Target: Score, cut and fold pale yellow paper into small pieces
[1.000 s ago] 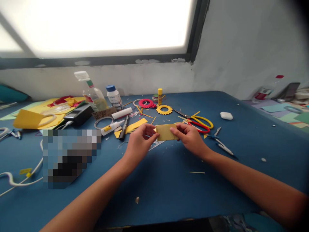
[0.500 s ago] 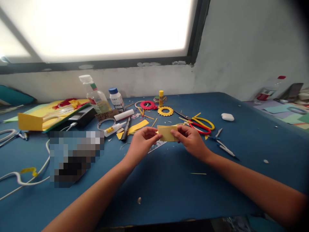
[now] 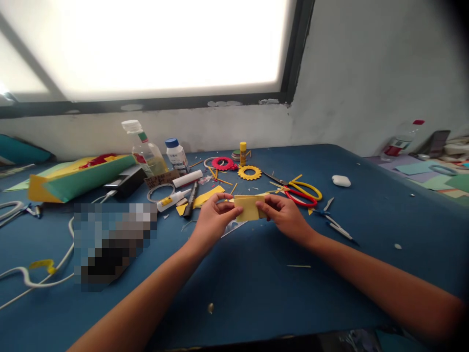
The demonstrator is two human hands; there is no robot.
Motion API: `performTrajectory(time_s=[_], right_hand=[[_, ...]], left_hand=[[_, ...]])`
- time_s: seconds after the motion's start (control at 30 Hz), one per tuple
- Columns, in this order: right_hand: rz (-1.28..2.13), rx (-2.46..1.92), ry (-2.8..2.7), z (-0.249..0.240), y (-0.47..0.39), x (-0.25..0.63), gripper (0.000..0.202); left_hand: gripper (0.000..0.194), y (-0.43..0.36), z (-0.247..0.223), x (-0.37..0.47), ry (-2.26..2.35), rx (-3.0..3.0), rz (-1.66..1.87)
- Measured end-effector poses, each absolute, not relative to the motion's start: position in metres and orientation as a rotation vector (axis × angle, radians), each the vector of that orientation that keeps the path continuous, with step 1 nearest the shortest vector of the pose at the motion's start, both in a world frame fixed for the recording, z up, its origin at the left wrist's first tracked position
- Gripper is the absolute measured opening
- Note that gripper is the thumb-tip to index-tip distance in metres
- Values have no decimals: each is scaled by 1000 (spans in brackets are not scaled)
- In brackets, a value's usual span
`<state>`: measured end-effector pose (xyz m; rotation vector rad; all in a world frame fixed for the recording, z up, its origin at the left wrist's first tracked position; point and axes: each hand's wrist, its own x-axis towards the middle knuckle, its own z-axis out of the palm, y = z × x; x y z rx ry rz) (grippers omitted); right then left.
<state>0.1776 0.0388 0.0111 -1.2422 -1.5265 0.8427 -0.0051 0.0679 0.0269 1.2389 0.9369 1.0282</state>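
Between my two hands, just above the blue table (image 3: 256, 288), is a small folded piece of yellow paper (image 3: 248, 209). My left hand (image 3: 217, 215) pinches its left edge between thumb and fingers. At the right edge my right hand (image 3: 285, 211) grips it the same way, with the layers slightly fanned there. Under the paper lies a clear ruler (image 3: 232, 227), partly hidden. Scissors (image 3: 302, 189) with red and yellow handles rest beyond my right hand. A yellow paper strip (image 3: 209, 196) and a black marker (image 3: 190, 199) are beside my left hand.
Farther back lie a red ring (image 3: 224, 164), a yellow toothed ring (image 3: 249, 172) and a glue stick (image 3: 243, 152). Bottles (image 3: 146, 151) stand at the back left. A compass (image 3: 339, 227) and white case (image 3: 341, 181) are to the right. White cables (image 3: 69, 239) run at left.
The folded paper's layers have shifted, with the front one now further left and lower than the part in my right hand. At left, a green sheet has lifted and covers things behind it.
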Motion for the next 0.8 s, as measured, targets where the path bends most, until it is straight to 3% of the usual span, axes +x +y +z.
performTrajectory(time_s=[0.27,0.47,0.6,0.8], right_hand=[[488,-1740,-1259,23,122,289,25],[152,-2072,-1198,21,130,358,33],[-62,-1981,-1421,23,117,340,39],[69,-1487,-2108,23,63,243,25]], left_hand=[[29,69,14,-3,896,1351,901],[17,69,4,-3,920,1525,835],[15,71,0,-5,963,1614,830],[18,71,1,-5,1002,1681,827]])
